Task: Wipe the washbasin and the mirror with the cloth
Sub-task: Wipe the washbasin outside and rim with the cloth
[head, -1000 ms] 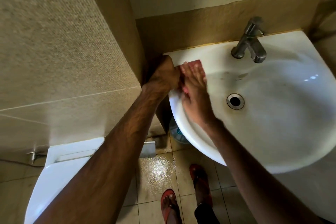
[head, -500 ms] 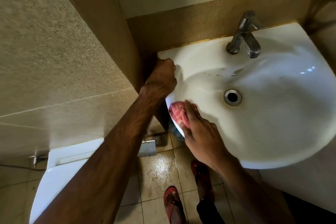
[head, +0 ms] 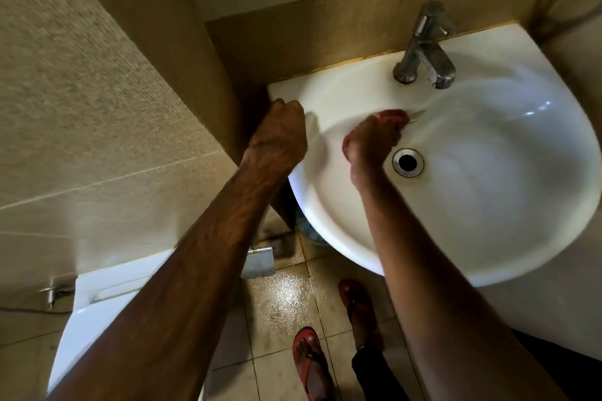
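Note:
The white washbasin (head: pixel 488 205) fills the right side of the head view. My left hand (head: pixel 280 132) grips its left rim, fingers curled into a fist over the edge. My right hand (head: pixel 371 140) is inside the bowl, just left of the drain (head: pixel 407 162), and holds the red cloth (head: pixel 391 114) down against the back slope. The cloth peeks out beyond the fingertips and at the hand's left side; the rest lies hidden under the hand, which is blurred. No mirror is in view.
A chrome tap (head: pixel 423 52) stands at the basin's back edge. A tiled wall (head: pixel 97 107) closes the left side. A white toilet (head: pixel 97 303) sits at the lower left. Below are the wet floor tiles (head: pixel 286 303) and two feet in red sandals (head: pixel 309 361).
My right hand has carried the cloth from the basin's left front rim up into the bowl, next to the drain. My left hand has kept its hold on the left rim.

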`<state>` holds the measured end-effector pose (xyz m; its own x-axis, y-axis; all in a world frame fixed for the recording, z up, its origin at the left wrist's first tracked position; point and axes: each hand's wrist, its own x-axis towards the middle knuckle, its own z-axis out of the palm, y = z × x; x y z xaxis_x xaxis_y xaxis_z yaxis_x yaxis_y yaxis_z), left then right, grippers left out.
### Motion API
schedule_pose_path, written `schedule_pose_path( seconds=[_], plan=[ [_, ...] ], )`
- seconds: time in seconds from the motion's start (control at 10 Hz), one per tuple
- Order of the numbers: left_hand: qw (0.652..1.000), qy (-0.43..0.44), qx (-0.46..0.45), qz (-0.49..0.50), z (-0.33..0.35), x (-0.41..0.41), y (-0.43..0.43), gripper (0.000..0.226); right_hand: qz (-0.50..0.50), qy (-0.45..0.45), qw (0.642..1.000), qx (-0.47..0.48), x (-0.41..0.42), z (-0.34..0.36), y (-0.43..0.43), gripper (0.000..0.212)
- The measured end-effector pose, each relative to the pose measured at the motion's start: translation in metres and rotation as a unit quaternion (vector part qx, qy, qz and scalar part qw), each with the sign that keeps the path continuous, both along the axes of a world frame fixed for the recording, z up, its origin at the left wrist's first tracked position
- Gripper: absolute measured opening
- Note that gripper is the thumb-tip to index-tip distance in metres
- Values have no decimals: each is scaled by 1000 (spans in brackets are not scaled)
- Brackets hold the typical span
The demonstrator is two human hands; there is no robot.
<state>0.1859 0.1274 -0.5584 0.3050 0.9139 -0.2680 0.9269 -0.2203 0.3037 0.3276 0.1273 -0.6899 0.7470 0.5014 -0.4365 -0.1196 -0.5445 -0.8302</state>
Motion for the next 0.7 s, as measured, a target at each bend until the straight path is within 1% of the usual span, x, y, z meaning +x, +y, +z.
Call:
schedule_pose_path(
  seconds=[0.1,0.2,0.3,0.4,0.5,0.6,0.7],
  plan=[
    [1000,-9,-10,-4,-4,-3,-2,50,10,28,999,13,25,-10,-9,91],
    [1000,-23,-4,3,-11,-5,-4,52,46,55,997,34,3,20,-13,84],
    [1000,-25,3,-2,-14,-4,-3,48,166,-113,978,-61,-42,49,-34,61],
    [1000,-28,0,-12,-12,-4,2,29,316,-190,929,-10,-77,87,-77,43],
    [1000,-19,-7,-10,-10,-5,3,39,410,-219,885,-11,-68,81,-103,53],
    [999,-26,-18,3,-8,-6,0,51,405,-143,902,-41,-42,67,-92,50],
    [999,-29,-16,-3,-10,-8,-4,57,394,-127,905,-95,-32,55,-78,57]
  ],
)
